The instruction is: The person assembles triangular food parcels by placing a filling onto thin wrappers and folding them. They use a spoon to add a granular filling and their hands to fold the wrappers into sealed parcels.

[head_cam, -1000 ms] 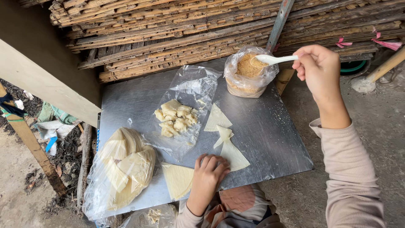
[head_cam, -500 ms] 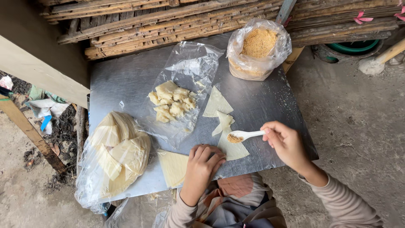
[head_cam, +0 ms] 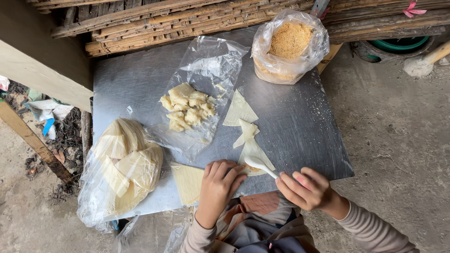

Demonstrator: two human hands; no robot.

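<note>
My right hand [head_cam: 307,189] grips a white plastic spoon [head_cam: 259,164] and tips its bowl onto a pale triangular dough sheet [head_cam: 251,151] at the near edge of the metal table [head_cam: 136,84]. My left hand [head_cam: 219,182] presses flat on that sheet's near corner, beside another yellowish sheet [head_cam: 186,182]. Two more triangular sheets [head_cam: 239,110] lie further up. A clear bag of brown crumbly filling [head_cam: 289,44] stands at the far right corner.
An open plastic sheet carries pale dough chunks [head_cam: 187,107] at the table's middle. A bag of stacked dough sheets [head_cam: 123,164] sits at the near left. Bundled wooden slats [head_cam: 197,14] line the far side. Concrete floor [head_cam: 393,122] lies to the right.
My right hand brought the spoon from the filling bag down to the near dough sheet and now tips it there. My left hand stayed on the sheet.
</note>
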